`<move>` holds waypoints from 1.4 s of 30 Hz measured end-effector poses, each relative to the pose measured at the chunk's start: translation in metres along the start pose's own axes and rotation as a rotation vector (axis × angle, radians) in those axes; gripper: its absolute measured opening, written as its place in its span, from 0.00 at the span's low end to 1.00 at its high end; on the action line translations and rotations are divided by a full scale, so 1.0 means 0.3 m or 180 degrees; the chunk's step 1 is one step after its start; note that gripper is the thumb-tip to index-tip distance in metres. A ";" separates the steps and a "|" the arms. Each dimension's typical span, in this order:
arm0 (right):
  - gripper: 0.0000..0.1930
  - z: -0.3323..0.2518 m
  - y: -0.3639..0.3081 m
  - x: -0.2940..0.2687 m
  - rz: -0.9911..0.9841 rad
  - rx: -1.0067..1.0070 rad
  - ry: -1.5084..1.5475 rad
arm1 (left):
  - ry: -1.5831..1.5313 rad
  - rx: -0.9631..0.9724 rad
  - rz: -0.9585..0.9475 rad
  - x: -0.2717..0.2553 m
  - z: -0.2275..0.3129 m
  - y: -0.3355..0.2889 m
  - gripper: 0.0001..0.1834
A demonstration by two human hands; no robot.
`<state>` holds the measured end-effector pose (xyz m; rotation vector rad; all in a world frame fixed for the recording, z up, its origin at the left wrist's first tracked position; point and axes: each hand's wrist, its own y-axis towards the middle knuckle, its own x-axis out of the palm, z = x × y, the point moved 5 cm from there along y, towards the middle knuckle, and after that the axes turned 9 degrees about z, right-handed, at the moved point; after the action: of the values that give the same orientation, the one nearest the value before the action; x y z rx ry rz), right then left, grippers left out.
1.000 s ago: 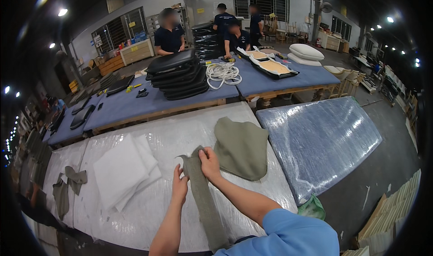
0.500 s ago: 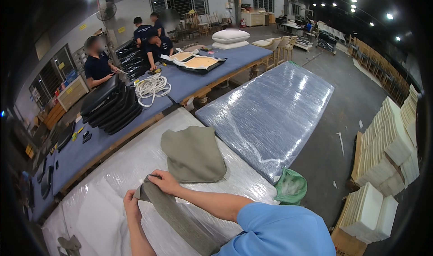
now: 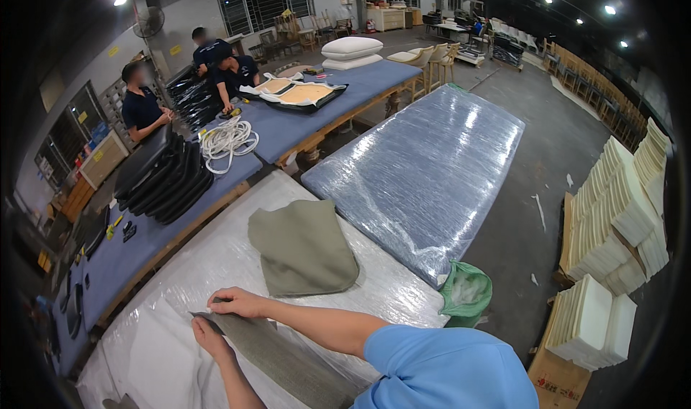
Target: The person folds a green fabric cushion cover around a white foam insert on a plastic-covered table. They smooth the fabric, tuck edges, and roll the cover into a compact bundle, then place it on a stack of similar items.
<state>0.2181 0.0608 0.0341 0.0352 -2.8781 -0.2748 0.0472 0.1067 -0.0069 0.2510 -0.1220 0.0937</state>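
Both hands worked at the near end of a long strip of grey-green woven fabric that lay flat on the plastic-wrapped white bench. The left hand pinched the strip's pointed end between thumb and fingers, closed on the cloth. The right hand rested just above it, fingers curled narrow and pressing on the strip's upper edge. The strip ran from the hands toward the lower right, passing under the person's blue sleeve.

A folded olive-green fabric cover lay on the same bench, just beyond the right hand but not touching it. To the right stood a plastic-wrapped blue mattress-like slab, with a green mesh bag at its near corner. Further back, a blue-topped bench carried a stack of black curved shells and a coil of white rope. Three people in dark shirts stood behind it. Stacks of pale foam pads lined the floor at the right.
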 end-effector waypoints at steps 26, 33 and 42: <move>0.21 0.052 0.043 0.047 0.0237 0.0376 0.0319 | 0.0675 0.0419 0.0625 -0.009 -0.007 0.069 0.21; 0.20 0.065 0.004 -0.001 0.0603 0.0240 0.0216 | 0.1034 0.0690 0.0322 0.091 -0.029 0.080 0.21; 0.18 0.053 0.033 0.080 0.0717 0.0054 -0.0117 | 0.2953 0.3129 0.0299 0.014 -0.094 0.145 0.30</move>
<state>0.1910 0.0721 0.0267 -0.2918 -2.8861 -0.2097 0.0498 0.1561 -0.0230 1.1517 0.8627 0.3526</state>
